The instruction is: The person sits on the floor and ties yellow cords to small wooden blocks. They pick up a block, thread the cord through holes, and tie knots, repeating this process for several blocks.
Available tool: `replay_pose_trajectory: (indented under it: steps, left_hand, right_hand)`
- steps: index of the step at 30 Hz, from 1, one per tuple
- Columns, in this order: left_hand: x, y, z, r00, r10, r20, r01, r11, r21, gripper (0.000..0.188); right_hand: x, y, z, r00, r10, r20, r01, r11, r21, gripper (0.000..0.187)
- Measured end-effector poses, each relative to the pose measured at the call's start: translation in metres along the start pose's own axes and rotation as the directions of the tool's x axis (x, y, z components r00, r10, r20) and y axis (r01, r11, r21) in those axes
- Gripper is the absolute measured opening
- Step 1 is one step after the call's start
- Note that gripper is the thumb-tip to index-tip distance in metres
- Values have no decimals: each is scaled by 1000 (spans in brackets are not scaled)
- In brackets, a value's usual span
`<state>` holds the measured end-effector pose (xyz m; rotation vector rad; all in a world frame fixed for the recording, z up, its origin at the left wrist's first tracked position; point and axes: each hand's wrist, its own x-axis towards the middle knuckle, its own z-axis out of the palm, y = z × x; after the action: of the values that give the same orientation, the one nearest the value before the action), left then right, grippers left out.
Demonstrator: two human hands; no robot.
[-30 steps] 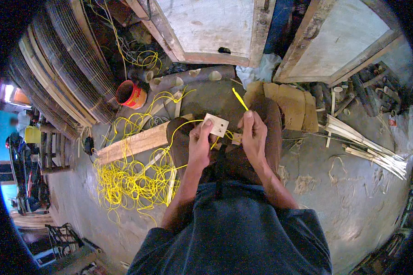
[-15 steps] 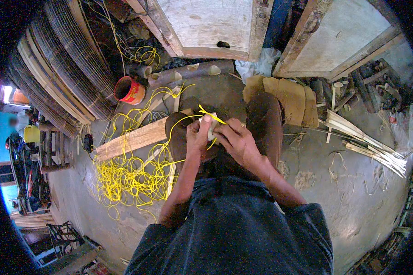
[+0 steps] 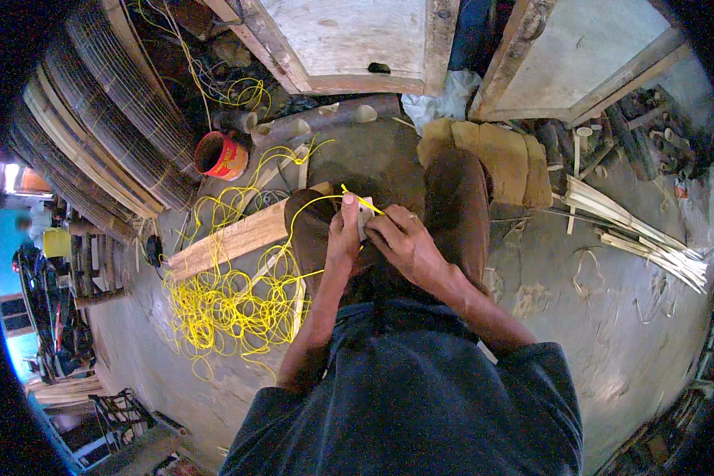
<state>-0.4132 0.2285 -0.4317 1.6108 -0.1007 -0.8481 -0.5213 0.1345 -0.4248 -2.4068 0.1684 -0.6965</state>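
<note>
Between my hands, above my lap, is a small pale flat piece (image 3: 364, 216), partly covered by fingers; I cannot make out its kind. My left hand (image 3: 344, 232) is closed on it, thumb up along its side. Yellow cord (image 3: 301, 208) runs over my left knee to this piece, and a short stretch crosses its top. My right hand (image 3: 402, 242) is closed with its fingertips at the cord by the piece's right side. From my knee the cord leads back to a big loose tangle of yellow cord (image 3: 222, 309) on the floor at my left.
A wooden plank (image 3: 228, 240) leans beside my left knee, near a red tin (image 3: 222, 156). Rolled slatted mats (image 3: 107, 103) stand at the far left. Brown cardboard (image 3: 508, 163) lies past my right knee, with split pale strips (image 3: 627, 222) to its right. Framed panels (image 3: 345, 40) stand ahead.
My right hand has moved slightly, and the cord's loose ends above and below the pale piece now show shorter. The pale piece has turned a little.
</note>
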Motion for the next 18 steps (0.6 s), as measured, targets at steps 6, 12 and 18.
replay_pose_trajectory:
  steps: [6, 12, 18]
  left_hand:
    - [-26, 16, 11, 999, -48, 4, 48, 996, 73, 66]
    - [0, 14, -2, 944, -64, 324, 172, 933, -317, 64]
    - [-1, 34, 22, 973, -155, 173, 218, 867, -449, 44]
  right_hand:
    - [7, 28, -3, 989, -28, -143, -5, 974, -226, 22]
    - [18, 46, -44, 895, 350, -278, -328, 937, 123, 17]
    - [3, 35, -20, 856, 507, -100, -436, 814, 384, 25]
